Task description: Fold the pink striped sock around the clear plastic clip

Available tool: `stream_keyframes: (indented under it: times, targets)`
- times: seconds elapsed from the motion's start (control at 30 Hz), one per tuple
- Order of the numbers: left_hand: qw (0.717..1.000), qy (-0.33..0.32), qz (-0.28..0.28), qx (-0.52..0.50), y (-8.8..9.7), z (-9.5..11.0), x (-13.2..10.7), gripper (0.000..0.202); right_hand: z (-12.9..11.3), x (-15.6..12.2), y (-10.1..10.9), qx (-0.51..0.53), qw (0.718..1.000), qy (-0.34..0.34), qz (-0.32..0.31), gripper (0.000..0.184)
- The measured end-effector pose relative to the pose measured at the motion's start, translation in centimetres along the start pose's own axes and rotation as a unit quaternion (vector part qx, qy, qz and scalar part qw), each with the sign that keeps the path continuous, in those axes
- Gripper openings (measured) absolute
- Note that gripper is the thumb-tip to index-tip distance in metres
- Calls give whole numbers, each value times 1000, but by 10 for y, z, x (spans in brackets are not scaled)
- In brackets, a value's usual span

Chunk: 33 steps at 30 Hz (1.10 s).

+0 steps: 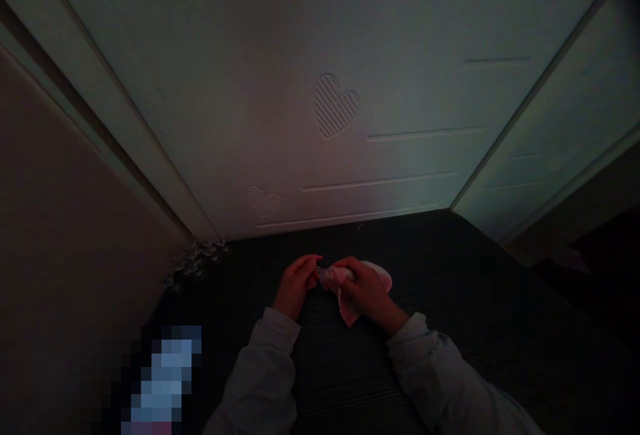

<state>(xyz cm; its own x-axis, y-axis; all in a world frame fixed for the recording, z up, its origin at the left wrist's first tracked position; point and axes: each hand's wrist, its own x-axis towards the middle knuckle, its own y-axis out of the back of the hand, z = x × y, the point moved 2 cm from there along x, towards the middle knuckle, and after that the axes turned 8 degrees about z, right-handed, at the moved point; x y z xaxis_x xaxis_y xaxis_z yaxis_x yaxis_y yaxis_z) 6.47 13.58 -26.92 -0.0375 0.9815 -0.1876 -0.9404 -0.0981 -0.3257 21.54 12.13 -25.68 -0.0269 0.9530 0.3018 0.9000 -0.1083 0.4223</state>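
Observation:
The scene is very dim. My left hand (296, 286) and my right hand (365, 293) meet low in the middle, both with fingers curled on a small pink cloth (383, 276). The right hand grips the bunched part, and a loose flap of the cloth hangs below and behind it. My left fingertips pinch the cloth's left end. Both arms wear light grey sleeves. The hands hover just over a dark ribbed floor mat (450, 301).
A pale door (300, 55) with two embossed striped hearts (334, 107) stands straight ahead. A beige wall (60, 255) runs along the left, with a small pile of shiny bits (197, 258) at its foot. Another pale panel (560, 141) angles off at right.

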Motion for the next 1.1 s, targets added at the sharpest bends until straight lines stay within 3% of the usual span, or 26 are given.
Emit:
stream_keyframes:
  times: [0.4,0.6,0.73,0.87,1.1]
  targets:
    - [986,61,-83,-129,2,5,-4,39,5,3,-3,49,998,-40,-1,20]
    - [997,27,-27,-69,1,1,-1,26,4,2,-2,55,997,-36,29,20]
    - [1000,4,4,-13,0,-4,1,29,6,1,-2,41,998,-14,38,21]
    - [1000,5,3,-4,1,-5,2,30,7,0,-3,21,999,3,34,21]
    - [998,21,-30,-52,0,-1,0,29,7,2,0,27,999,-30,7,24]
